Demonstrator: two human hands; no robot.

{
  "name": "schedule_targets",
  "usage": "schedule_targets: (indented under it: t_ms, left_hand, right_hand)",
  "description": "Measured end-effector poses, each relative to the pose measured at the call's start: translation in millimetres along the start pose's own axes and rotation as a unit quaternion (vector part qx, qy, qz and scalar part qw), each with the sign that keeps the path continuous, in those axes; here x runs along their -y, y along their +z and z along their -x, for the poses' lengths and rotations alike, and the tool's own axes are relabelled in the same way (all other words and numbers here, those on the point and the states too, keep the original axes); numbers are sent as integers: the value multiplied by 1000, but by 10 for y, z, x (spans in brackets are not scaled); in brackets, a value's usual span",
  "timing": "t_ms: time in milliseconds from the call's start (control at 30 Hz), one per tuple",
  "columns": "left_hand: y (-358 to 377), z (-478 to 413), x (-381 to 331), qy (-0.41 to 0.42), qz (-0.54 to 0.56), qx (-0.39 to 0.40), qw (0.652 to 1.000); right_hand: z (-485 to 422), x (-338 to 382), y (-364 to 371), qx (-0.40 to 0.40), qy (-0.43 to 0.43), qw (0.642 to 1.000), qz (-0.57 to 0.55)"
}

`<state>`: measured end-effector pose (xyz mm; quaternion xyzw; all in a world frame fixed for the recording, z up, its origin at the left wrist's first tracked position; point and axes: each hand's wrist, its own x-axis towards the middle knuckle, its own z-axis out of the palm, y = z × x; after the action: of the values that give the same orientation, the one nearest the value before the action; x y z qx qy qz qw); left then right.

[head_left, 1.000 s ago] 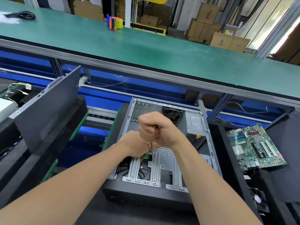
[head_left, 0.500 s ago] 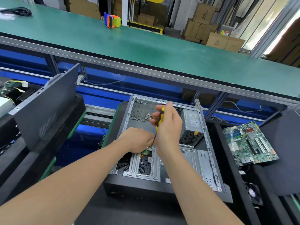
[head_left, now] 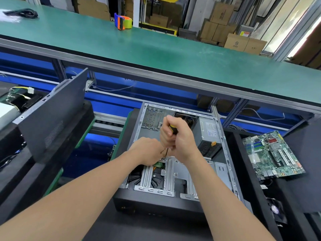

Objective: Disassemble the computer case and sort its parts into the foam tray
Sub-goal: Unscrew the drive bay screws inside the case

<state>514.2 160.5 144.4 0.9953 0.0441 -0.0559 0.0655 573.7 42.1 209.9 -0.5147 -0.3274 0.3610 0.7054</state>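
Observation:
An open computer case (head_left: 224, 148) lies flat in front of me, its grey power supply (head_left: 207, 133) still inside at the back right. My right hand (head_left: 177, 138) grips a yellow-and-black screwdriver (head_left: 172, 129) held upright, its tip on a screw (head_left: 165, 159) of the metal drive bracket (head_left: 171, 173). My left hand (head_left: 147, 150) rests on the bracket beside the shaft, fingers hidden behind the right hand. A green motherboard (head_left: 272, 157) lies on the black foam tray (head_left: 243, 171) to the right.
The case's side panel (head_left: 52, 117) leans tilted on black foam at the left. A small fan (head_left: 276, 209) sits at the lower right. A green workbench (head_left: 156, 51) with a tape dispenser (head_left: 122, 22) runs across above.
My right hand has closed back into a full grip around the screwdriver handle, after loosening its fingers half a second ago. The left hand stays by the shaft.

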Motion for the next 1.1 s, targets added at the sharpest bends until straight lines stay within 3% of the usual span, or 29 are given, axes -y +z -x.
schedule_targets:
  t_ms: [200, 300, 433, 567, 667, 733, 867, 967, 1100]
  left_hand:
    - [1, 14, -11, 1, -4, -4, 1000]
    - [-32, 7, -19, 0, -11, 8, 1000]
    - [-22, 5, -16, 0, -12, 11, 1000]
    - [-13, 11, -28, -12, 4, 4, 1000]
    - [-25, 8, -38, -5, -6, 8, 1000]
    - [-38, 8, -30, -7, 2, 12, 1000]
    - [-75, 30, -26, 10, 4, 13, 1000]
    - [-99, 54, -37, 19, -1, 21, 1000]
    - [-123, 88, -65, 18, 23, 37, 999]
  right_hand:
    - [-160, 67, -158, 211, 93, 971, -68]
    - [-188, 80, -216, 249, 110, 956, -108]
    - [-164, 59, -224, 231, 95, 961, -123]
    - [-86, 27, -141, 135, 38, 989, -55]
    - [9, 18, -14, -44, -20, 998, 48]
    - [79, 0, 83, -173, -61, 978, 97]
    - [126, -70, 309, -392, -78, 906, 136]
    - [97, -63, 465, -440, -83, 884, 131]
    - [58, -87, 518, -431, -97, 890, 114]
